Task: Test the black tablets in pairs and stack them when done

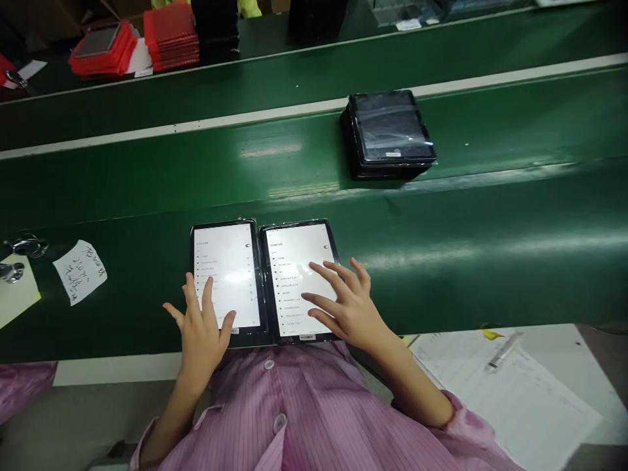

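Observation:
Two black-framed tablets lie side by side at the near edge of the green bench, both lit with a white "Internet" list page. Over the lower part of the left tablet [235, 261] is my left hand [202, 333], fingers spread. My right hand [350, 304] reaches over the right side of the right tablet [294, 268], its fingers stretched out and apart. Neither hand holds anything. Whether a fingertip touches either screen, I cannot tell. My fingers cover parts of both lists.
Farther back stands a stack of dark tablets [390, 131]. A handwritten note [81, 271] and metal clasps [27, 245] lie at left. Red sleeves [171, 36] are piled on the far bench [275, 52]. Papers [505, 386] rest below the bench edge at right.

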### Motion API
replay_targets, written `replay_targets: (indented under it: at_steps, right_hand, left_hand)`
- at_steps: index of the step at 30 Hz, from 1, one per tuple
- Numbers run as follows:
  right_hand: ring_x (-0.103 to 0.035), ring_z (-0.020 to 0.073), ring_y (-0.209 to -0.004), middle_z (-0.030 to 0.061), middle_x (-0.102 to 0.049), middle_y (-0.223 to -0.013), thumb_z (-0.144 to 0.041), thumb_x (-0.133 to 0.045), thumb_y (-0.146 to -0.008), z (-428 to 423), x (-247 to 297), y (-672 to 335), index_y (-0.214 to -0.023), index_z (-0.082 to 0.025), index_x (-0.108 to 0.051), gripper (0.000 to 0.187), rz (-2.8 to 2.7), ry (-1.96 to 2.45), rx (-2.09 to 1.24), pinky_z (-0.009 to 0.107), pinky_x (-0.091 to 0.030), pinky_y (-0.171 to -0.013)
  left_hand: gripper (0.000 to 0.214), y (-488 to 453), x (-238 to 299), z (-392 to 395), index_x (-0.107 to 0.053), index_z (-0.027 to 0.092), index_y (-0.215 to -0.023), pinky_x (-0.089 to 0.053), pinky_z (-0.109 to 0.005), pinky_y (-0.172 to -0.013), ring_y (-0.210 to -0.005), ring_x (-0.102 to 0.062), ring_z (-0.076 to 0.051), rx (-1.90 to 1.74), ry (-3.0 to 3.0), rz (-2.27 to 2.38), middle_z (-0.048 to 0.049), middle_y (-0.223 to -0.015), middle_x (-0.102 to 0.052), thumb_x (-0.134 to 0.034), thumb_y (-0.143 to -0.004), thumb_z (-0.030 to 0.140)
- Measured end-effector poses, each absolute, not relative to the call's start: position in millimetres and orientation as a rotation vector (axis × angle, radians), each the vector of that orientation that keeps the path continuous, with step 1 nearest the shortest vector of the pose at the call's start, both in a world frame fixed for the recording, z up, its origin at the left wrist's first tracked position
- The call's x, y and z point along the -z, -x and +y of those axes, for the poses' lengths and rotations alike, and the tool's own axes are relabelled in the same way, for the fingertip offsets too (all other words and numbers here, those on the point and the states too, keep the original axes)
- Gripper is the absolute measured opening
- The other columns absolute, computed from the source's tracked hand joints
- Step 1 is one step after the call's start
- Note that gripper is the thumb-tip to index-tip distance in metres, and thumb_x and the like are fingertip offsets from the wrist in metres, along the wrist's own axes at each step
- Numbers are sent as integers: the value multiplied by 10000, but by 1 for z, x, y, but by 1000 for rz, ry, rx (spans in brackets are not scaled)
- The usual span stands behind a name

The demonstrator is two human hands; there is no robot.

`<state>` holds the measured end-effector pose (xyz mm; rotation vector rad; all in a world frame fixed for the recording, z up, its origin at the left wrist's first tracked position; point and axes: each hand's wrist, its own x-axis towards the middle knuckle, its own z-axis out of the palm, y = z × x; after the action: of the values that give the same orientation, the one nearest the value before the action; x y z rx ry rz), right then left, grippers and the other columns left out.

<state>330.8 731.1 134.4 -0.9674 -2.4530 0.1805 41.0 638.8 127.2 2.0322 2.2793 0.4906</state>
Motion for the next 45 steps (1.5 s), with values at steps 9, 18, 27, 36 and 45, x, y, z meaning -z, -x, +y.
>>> replay_targets:
  at_steps: [9, 18, 27, 36, 45]
  right_hand:
    - [-617, 254, -1081, 107, -676, -1165, -291, -488, -1024, 726, -137, -335, -1042, -204, -706, 235, -2266, 844, -61, 531, -365, -1078]
    - [-537, 308, -1231, 147, -601, -1341, -459, -456, -1038, 728, -133, -325, -1101, -233, -739, 368, -2464, 899, -150, 581, -282, -1115]
    - [-420, 361, -1339, 120, -485, -1498, -607, -507, -976, 725, -129, -321, -1239, -325, -699, 432, -2567, 1001, -211, 643, -198, -1147]
    - [-468, 344, -1281, 164, -547, -1405, -525, -452, -1020, 730, -132, -334, -1347, -202, -575, 475, -2467, 1075, -106, 618, -206, -1165]
    - [-461, 350, -1287, 172, -550, -1404, -540, -436, -1022, 731, -125, -328, -1238, -195, -635, 453, -2508, 1095, -128, 633, -187, -1165]
  left_hand:
    - [555, -52, -141, 635, -354, 160, -1533, -337, -580, -1168, -1216, -633, -315, -854, -2204, 1883, -198, -1408, -572, -469, -1018, 331]
    - [602, -28, -140, 630, -467, 153, -1459, -191, -633, -1116, -1317, -497, -405, -630, -1871, 2451, -252, -1496, -399, -387, -1004, 540]
    - [743, -12, -125, 612, -250, 193, -1574, -227, -585, -1140, -1345, -511, -353, -536, -1814, 2312, -224, -1440, -535, -210, -1005, 671]
    - [963, -3, -110, 611, -66, 92, -1542, -286, -597, -1118, -1305, -531, -375, -775, -1793, 2279, -291, -1375, -519, -260, -924, 805]
    - [882, -4, -123, 627, -354, 114, -1483, -277, -593, -1116, -1187, -593, -366, -467, -1861, 2360, -231, -1316, -589, -141, -943, 778]
